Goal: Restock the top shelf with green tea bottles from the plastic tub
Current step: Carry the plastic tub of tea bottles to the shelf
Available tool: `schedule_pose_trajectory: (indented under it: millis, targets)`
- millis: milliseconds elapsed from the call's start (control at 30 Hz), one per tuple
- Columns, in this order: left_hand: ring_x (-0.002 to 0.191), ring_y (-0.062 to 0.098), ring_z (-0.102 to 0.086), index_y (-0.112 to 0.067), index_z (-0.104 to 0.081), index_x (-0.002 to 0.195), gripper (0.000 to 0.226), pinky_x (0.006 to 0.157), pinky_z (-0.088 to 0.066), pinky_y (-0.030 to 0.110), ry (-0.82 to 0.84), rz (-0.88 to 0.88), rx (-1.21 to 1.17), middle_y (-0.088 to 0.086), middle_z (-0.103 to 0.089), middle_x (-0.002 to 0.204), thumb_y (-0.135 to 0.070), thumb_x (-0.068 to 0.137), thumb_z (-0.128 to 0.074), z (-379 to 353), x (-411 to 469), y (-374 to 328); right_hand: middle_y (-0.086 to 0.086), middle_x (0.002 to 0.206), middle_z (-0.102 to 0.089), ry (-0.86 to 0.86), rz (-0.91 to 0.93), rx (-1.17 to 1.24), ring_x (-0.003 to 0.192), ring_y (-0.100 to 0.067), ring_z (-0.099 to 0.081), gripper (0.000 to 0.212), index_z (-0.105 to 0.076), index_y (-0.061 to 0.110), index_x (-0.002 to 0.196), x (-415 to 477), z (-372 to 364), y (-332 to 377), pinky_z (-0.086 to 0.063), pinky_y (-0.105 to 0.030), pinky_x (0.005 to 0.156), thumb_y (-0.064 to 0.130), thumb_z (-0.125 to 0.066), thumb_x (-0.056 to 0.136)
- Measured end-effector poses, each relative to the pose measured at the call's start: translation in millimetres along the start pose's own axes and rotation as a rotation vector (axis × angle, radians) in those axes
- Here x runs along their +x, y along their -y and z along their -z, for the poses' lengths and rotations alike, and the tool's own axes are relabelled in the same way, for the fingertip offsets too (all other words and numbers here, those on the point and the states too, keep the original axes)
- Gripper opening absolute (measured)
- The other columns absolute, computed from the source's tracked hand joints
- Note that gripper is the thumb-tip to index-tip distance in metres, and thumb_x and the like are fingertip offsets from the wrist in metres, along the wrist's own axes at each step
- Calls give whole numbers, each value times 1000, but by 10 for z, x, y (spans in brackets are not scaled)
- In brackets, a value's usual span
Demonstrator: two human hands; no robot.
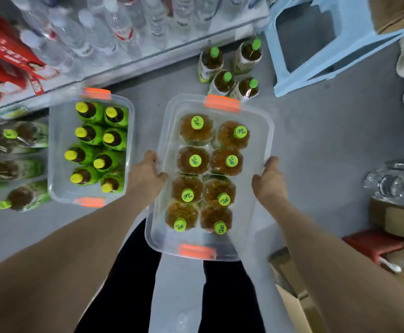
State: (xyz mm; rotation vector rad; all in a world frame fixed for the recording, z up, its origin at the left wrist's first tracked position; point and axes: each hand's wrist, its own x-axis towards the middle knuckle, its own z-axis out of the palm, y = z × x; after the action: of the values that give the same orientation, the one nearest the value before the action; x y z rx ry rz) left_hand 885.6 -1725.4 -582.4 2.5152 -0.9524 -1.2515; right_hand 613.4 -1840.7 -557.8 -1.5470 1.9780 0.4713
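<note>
While left grip (148, 169) and right grip (269, 179) curl over its long rims, plastic tub (249, 219) of green tea bottles (195, 161) sits between them. Second tub (56, 140) just beside left edge; floor (316, 140) open on right.

1. Centre tub (265, 140): clear, colourless plastic; latches (222, 104) orange.
2. Tea bottles (193, 161) in it: amber-brown liquid; caps (197, 122) lime green with a dark leaf mark.
3. Left tub (57, 140): clear, orange latches too. Labelled bottles (114, 116) inside: bright green labels, dark liquid, yellow tops.
4. Floor (328, 131): plain grey.
5. Stool (299, 80): pale blue.
6. Shelf packs (1, 56), upper left: red, white print.
7. Trousers (129, 272): black.
</note>
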Motion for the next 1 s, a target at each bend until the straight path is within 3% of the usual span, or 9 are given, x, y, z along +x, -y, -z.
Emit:
schedule_pose_trajectory:
  millis: [167, 367, 467, 533, 667, 733, 900, 1000]
  targets:
    - [73, 26, -53, -26, -45, 98, 27, 66, -37, 30, -42, 92, 51, -1, -58, 69, -20, 81, -66, -420, 862, 32, -2, 73, -47, 97, 32, 22, 73, -31, -48, 28, -26, 19, 104, 977, -417, 204, -39, -35, 67, 10, -49, 92]
    - [77, 32, -59, -26, -43, 98, 28, 73, -50, 38, -81, 180, -2, 0, -57, 70, -16, 83, -65, -932, 1613, 271, -12, 87, -59, 155, 69, 0, 79, -35, -59, 27, -27, 17, 113, 1861, -1001, 450, -48, -41, 65, 11, -45, 93]
    - [69, 31, -62, -31, -44, 95, 28, 64, -56, 38, -108, 226, -94, -4, -55, 67, -16, 83, -64, -1136, 1843, 382, -9, 84, -58, 143, 110, -30, 76, -34, -57, 29, -28, 17, 115, 2173, -1212, 507, -44, -39, 63, 12, -46, 93]
    - [62, 20, -59, -37, -39, 91, 33, 58, -49, 31, -147, 212, -135, -6, -56, 65, -17, 83, -64, -1249, 1930, 473, -4, 76, -53, 111, 134, -30, 68, -30, -54, 26, -27, 18, 109, 2301, -1320, 510, -41, -38, 61, 10, -45, 91]
    - [60, 6, -51, -36, -37, 89, 33, 63, -38, 29, -189, 190, -149, -9, -53, 63, -18, 82, -63, -1304, 1966, 504, 3, 66, -42, 51, 156, -46, 54, -16, -40, 27, -23, 20, 103, 2361, -1384, 549, -34, -34, 58, 9, -44, 91]
    - [60, 2, -48, -32, -41, 94, 30, 59, -33, 28, -201, 201, -171, -9, -52, 63, -14, 84, -63, -1284, 1942, 468, 4, 67, -41, 67, 147, -54, 56, -17, -40, 25, -24, 20, 104, 2360, -1349, 568, -35, -34, 61, 11, -45, 93]
    - [61, 14, -49, -23, -52, 114, 30, 50, -30, 21, -127, 230, -230, -7, -51, 68, -11, 88, -63, -1208, 1877, 413, -3, 81, -50, 185, 92, -37, 76, -29, -50, 24, -27, 19, 106, 2344, -1261, 615, -41, -38, 68, 15, -48, 95]
    - [73, 17, -55, -23, -54, 130, 43, 59, -36, 22, -50, 262, -238, -3, -59, 80, -13, 89, -64, -1115, 1879, 408, -12, 97, -58, 273, 44, -30, 86, -32, -57, 24, -34, 15, 112, 2371, -1184, 643, -46, -37, 73, 12, -50, 95]
